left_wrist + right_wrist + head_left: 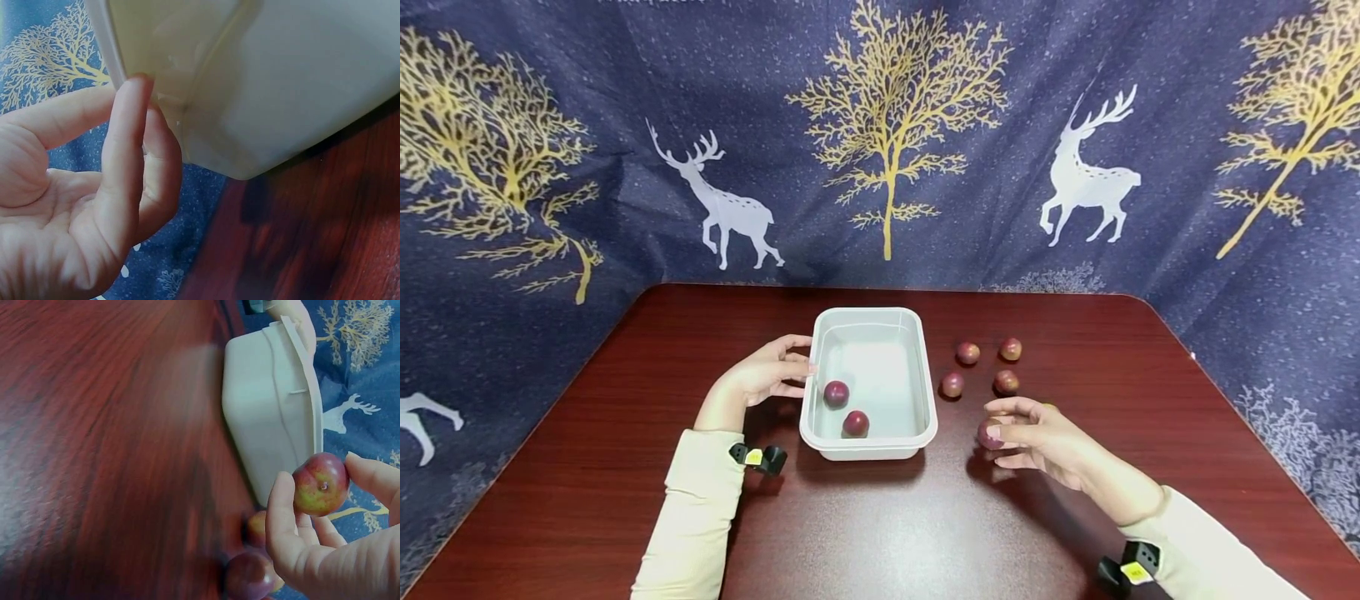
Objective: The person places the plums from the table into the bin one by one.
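Note:
A white plastic container [871, 450] stands mid-table with two dark red plums, one near its left wall [836, 394] and one near its front [855, 423]. My left hand [772, 371] holds the container's left rim, thumb at the edge; the left wrist view shows its fingers [128, 125] against the rim and outer wall. To the right of the container, my right hand [1037, 437] pinches a red plum [322, 484] between thumb and fingertips. The plum's yellow-green patch and stem end face the right wrist camera.
Several loose plums lie right of the container, among them a near one [952, 384] and a far one [1011, 349]. Another plum [1049, 407] is mostly hidden behind my right hand. The dark red wooden table [880, 533] meets a blue patterned cloth [880, 275] at its back edge.

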Available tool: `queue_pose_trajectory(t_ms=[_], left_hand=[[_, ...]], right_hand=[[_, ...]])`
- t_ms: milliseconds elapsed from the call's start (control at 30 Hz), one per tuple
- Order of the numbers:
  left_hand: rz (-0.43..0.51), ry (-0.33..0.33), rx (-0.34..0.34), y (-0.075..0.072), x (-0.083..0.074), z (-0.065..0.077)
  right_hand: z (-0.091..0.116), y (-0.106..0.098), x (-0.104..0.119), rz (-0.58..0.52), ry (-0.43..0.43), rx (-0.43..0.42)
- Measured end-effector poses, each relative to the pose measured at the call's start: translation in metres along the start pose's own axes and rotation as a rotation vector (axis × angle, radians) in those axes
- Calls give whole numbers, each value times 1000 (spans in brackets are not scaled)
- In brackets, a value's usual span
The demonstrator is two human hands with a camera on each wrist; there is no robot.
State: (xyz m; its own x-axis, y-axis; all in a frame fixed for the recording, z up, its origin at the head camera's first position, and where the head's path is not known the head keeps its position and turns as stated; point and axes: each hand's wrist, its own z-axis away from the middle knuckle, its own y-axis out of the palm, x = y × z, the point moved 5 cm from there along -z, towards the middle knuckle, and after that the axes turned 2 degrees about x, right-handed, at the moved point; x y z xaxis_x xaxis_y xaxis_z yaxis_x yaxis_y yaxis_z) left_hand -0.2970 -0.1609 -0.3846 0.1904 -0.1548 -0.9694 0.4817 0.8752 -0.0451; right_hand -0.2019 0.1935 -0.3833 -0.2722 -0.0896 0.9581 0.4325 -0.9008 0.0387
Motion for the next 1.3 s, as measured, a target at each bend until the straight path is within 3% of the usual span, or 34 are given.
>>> queue_pose_trajectory(t_ms=[400, 767, 1300], left_hand=[[-12, 7, 3, 2, -3, -1], [-7, -1, -4, 0, 3, -3], [2, 2, -12, -2, 4, -3]], right_hand=[[-2, 8, 20, -39, -40, -18], [-8, 20, 42, -14, -62, -5], [-35, 48, 60, -11, -90, 25]])
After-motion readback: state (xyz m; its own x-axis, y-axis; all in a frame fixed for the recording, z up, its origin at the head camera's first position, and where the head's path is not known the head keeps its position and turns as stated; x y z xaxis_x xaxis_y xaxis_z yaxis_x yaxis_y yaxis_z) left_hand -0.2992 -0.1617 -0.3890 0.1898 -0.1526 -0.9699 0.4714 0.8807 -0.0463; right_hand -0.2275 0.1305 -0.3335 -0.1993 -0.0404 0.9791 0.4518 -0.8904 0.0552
